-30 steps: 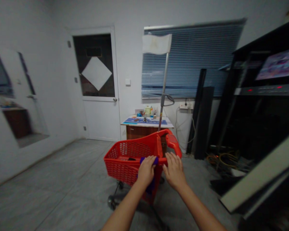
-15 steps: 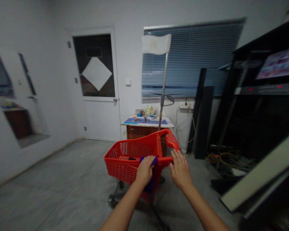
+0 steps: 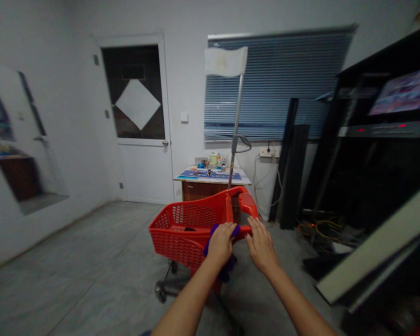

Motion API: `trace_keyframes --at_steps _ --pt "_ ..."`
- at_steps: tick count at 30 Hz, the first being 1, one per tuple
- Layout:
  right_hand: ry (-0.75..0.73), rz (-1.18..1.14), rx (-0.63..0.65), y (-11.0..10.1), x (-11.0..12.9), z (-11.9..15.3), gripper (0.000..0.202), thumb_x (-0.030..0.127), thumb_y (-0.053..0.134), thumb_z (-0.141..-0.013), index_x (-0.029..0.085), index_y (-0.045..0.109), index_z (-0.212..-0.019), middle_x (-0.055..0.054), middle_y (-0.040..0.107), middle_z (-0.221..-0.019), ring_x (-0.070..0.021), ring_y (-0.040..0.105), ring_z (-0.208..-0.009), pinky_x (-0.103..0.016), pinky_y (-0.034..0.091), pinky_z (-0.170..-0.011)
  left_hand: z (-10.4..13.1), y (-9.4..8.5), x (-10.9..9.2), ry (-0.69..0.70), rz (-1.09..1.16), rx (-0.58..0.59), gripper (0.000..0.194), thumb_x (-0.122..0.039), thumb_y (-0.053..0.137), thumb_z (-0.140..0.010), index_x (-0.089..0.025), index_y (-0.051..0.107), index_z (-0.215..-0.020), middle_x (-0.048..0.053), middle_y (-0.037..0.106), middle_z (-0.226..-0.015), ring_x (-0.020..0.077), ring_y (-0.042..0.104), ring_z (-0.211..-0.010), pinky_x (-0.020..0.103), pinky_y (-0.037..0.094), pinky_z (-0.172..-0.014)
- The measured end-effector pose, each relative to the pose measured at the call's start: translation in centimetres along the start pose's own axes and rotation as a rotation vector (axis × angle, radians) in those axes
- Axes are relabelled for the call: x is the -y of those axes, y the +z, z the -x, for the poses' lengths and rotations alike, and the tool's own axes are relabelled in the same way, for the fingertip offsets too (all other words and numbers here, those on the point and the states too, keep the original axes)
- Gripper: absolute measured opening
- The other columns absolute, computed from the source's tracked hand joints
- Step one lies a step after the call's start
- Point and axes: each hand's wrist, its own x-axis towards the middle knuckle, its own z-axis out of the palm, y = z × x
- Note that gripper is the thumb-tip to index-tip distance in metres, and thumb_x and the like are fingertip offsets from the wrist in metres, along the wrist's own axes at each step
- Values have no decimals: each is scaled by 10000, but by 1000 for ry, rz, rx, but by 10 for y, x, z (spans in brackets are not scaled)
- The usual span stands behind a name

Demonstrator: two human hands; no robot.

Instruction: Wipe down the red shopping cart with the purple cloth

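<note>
A red plastic shopping cart [image 3: 182, 240] stands on the grey floor, with a grey pole carrying a white flag [image 3: 226, 61] rising behind its handle. My left hand [image 3: 221, 243] is closed on a purple cloth [image 3: 228, 269], pressed on the cart's near top rim; part of the cloth hangs down the side. To the right of it, my right hand [image 3: 262, 243] rests on the near end of the red handle [image 3: 248, 205], its fingers extended. A small dark object [image 3: 189, 229] lies inside the basket.
Behind the cart, a small desk [image 3: 196, 179] holds bottles and other items. A white door [image 3: 143, 172] is at the back left. At the right are a dark rack with a screen [image 3: 404, 93], loose cables [image 3: 329, 231] and a long leaning pale board [image 3: 374, 247].
My left hand has slid right along the rim with the purple cloth, closer to my right hand. My right hand stays at the handle. The view has shifted slightly.
</note>
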Motion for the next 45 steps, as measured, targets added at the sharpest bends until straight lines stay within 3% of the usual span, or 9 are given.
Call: trace_keyframes --at_steps 5,11,13,16,21,30,34,38,45 --pt "-8 -30 -12 6 2 2 553 337 331 -971 185 236 -1494 -123 404 -1475 -263 318 -1385 -513 349 -1095 11 -5 14 -62 -18 -33 502 -31 462 -833 -194 553 -1299 92 613 -1299 223 536 -1236 479 410 -1086" --pt "-16 -81 31 5 7 -1 554 364 317 -980 210 226 -1504 -107 396 -1487 -254 318 -1390 -508 327 -1116 -10 -1 -15 -43 -4 7 491 -28 489 -822 -186 578 -1279 91 618 -1295 229 552 -1215 467 403 -1093" --pt "-9 -89 53 3 4 -2 552 361 297 -987 217 205 -1512 -100 365 -1510 -240 300 -1403 -491 328 -1118 -12 -2 -16 -33 12 12 488 -30 487 -826 -191 579 -1278 84 620 -1296 226 555 -1213 463 410 -1090" --pt "26 -97 44 4 -3 -2 555 359 272 -993 224 171 -1521 -95 317 -1540 -234 269 -1421 -493 323 -1119 -4 -6 -2 -16 28 12 505 -31 476 -829 -204 563 -1295 71 615 -1305 215 540 -1233 463 402 -1099" --pt "26 -120 40 10 -4 -1 537 370 279 -993 215 232 -1505 -99 363 -1515 -232 300 -1407 -490 324 -1121 12 -13 22 -55 7 -22 528 -33 458 -820 -205 545 -1311 78 600 -1322 221 523 -1254 490 402 -1096" --pt "14 -114 41 7 5 -3 528 370 286 -992 204 260 -1493 -109 406 -1485 -231 336 -1387 -479 340 -1110 -13 -7 -18 31 -3 8 498 -52 474 -836 -198 550 -1306 96 605 -1312 235 548 -1222 493 419 -1078" --pt "13 -103 53 4 4 -2 538 357 290 -989 213 228 -1504 -101 393 -1496 -227 326 -1393 -475 340 -1106 1 -10 5 47 17 -20 517 -32 451 -837 -204 532 -1318 82 603 -1317 216 537 -1236 486 409 -1090" --pt "13 -106 42 7 10 -2 559 348 299 -985 208 189 -1514 -111 369 -1508 -235 296 -1408 -485 336 -1103 15 -17 27 -28 7 -62 500 -41 456 -840 -193 538 -1310 91 595 -1326 231 516 -1262 506 407 -1088" --pt "7 -113 60 8 30 -2 566 345 299 -982 228 177 -1522 -94 372 -1510 -237 309 -1402 -479 346 -1094 10 -12 7 51 46 -64 508 -54 457 -855 -209 515 -1335 87 556 -1372 224 467 -1307 520 377 -1107"
